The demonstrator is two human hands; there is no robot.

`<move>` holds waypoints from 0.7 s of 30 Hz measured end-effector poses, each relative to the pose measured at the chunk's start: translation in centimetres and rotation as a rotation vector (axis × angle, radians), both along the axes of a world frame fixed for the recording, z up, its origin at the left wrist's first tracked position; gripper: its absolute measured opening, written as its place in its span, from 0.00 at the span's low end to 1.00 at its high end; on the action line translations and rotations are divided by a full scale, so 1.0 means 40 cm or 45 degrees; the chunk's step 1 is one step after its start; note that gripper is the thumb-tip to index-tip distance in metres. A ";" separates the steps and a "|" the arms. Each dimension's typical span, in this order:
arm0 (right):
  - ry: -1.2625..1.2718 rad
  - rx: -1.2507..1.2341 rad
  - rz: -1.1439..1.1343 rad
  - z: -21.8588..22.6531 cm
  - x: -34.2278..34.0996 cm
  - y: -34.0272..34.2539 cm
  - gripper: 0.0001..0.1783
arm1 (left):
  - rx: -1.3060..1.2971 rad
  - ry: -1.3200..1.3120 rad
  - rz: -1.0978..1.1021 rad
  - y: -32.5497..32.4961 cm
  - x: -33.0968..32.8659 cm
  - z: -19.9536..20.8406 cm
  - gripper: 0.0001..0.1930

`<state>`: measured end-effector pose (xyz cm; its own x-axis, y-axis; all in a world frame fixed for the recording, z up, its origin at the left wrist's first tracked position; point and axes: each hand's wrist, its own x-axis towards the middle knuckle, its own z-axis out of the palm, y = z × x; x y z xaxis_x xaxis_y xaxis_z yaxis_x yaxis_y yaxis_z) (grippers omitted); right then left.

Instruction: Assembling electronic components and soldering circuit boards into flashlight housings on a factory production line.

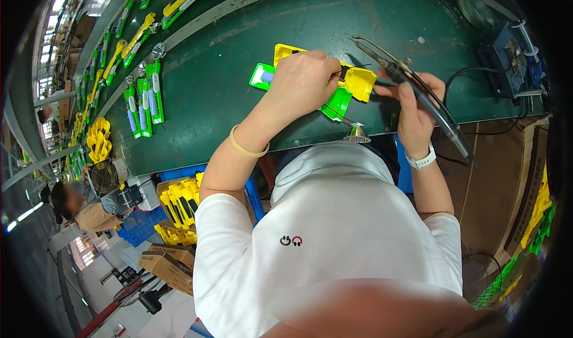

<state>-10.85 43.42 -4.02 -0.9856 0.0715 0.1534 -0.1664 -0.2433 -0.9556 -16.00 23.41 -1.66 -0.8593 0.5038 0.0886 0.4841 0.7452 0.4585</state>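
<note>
My left hand (303,82) is closed, its fingers curled over the yellow plastic casing half (362,84); the fingertips are partly hidden beside a black part in the casing. Under and beside that hand lies a green casing half (338,104), and its white-and-blue end (262,76) sticks out on the left. A thin wire runs from the green half to a silver cup-shaped reflector (357,133) at the table's near edge. In my right hand (416,108) is a soldering iron (431,104) with a thin curved tube along it. Its tip points up and left, above the casing and apart from it.
Several green casings with blue cells (143,106) lie on the green table's (215,99) left. Beyond a grey rail, more yellow and green pieces (137,39) line up. A blue device (504,54) stands right, with a cable. Yellow parts (181,202) fill a carton below left.
</note>
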 end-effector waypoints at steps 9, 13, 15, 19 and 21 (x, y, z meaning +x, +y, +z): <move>-0.094 -0.037 0.049 -0.014 -0.037 -0.021 0.13 | -0.022 0.013 0.013 0.005 0.001 -0.003 0.06; -0.149 -0.106 0.033 -0.012 -0.041 -0.022 0.15 | -0.038 -0.008 0.018 0.005 0.001 0.000 0.06; -0.150 -0.112 0.033 -0.014 -0.042 -0.022 0.15 | -0.046 -0.021 0.023 0.004 0.001 0.000 0.06; -0.164 -0.124 0.022 -0.010 -0.041 -0.023 0.15 | -0.042 -0.025 0.018 0.005 0.001 0.000 0.06; -0.165 -0.133 0.020 -0.010 -0.040 -0.024 0.15 | -0.043 -0.027 0.018 0.006 0.002 0.000 0.06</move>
